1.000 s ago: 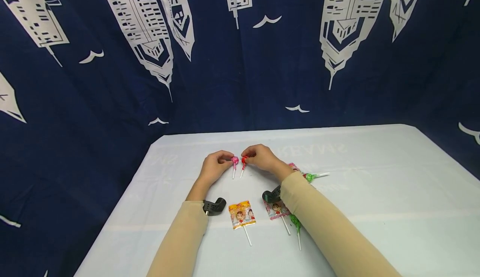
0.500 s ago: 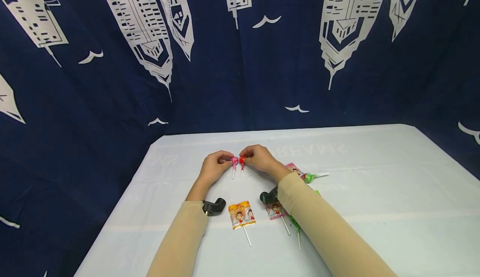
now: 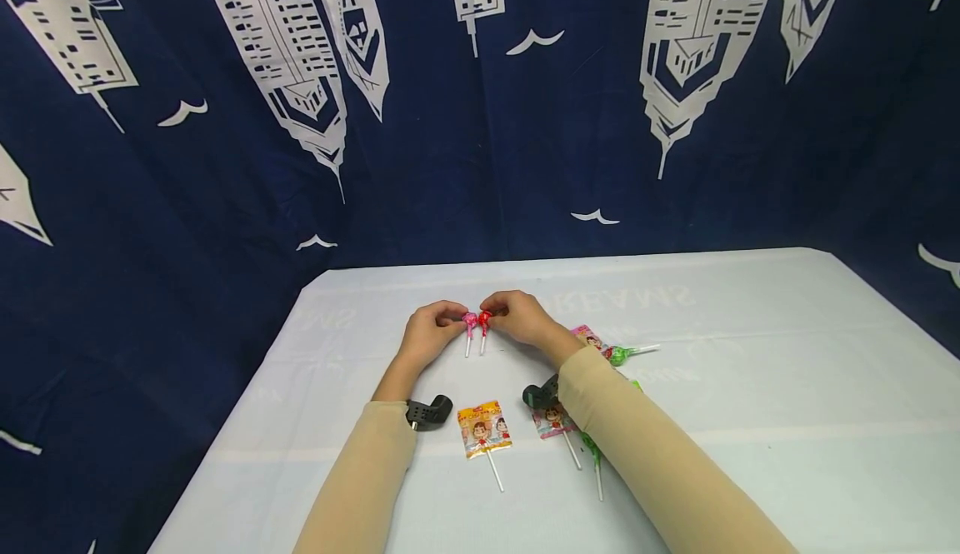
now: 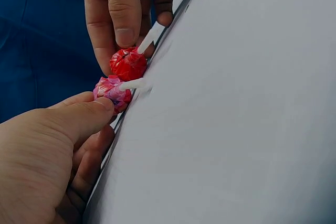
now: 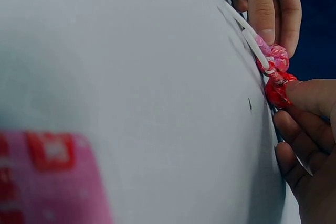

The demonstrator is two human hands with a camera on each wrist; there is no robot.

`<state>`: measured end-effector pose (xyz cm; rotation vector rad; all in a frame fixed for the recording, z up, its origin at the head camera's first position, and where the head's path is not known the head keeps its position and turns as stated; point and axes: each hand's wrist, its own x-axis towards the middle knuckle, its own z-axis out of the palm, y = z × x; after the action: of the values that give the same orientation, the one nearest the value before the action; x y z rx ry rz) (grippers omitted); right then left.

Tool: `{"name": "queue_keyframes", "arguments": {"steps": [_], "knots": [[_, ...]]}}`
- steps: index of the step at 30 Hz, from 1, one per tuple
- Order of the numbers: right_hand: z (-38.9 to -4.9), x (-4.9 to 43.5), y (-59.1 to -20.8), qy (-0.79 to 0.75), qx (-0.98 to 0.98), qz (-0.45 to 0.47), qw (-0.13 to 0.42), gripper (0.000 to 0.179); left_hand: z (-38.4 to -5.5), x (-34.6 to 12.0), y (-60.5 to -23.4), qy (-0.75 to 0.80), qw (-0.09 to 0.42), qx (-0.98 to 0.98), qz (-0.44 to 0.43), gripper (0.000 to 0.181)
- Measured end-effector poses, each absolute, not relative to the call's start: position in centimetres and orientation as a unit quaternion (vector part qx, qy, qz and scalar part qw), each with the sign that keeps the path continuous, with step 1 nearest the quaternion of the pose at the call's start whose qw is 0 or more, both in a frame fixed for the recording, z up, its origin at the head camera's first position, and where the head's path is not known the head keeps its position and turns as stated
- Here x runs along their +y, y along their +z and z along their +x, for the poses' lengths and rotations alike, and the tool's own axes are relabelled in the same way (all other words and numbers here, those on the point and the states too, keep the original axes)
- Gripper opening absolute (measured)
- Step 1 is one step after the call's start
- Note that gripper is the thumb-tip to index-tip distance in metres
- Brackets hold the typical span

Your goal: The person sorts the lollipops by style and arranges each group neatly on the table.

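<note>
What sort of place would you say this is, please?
Probably a staged tabletop recording spot: there is a white-topped table, a dark blue building-print cloth behind it, and two black wrist devices.

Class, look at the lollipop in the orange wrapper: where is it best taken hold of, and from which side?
Probably by its white stick, from the near side: the orange-wrapped lollipop lies flat, and its straight, thin stick juts out toward the near side with nothing lying across it.
</note>
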<state>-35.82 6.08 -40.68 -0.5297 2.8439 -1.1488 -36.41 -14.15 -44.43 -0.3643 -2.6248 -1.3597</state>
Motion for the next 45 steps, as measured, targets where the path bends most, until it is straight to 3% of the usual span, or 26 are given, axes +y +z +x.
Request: {"name": "queue_keyframes", "arguments": {"steps": [19,35,45], "knots": [[-34.4,8.2,-39.1,-0.387,0.901,-0.194,-0.016,0.032,-36.3,-13.9,-44.4,-0.447,0.086,-0.883,-0.119,0.020],[-29.6,13.0,-36.1,-0.426,0.880,-0.204,-0.047,0.028,-36.1,-14.0,-44.3,-0.449,0.090,-0.881,-0.122,0.020],[-26.0,16.4,-36.1,-0.419,0.881,-0.210,-0.069,0.027,-36.3,-14.0,-44.5,-0.451,0.086,-0.880,-0.120,0.021]]}}
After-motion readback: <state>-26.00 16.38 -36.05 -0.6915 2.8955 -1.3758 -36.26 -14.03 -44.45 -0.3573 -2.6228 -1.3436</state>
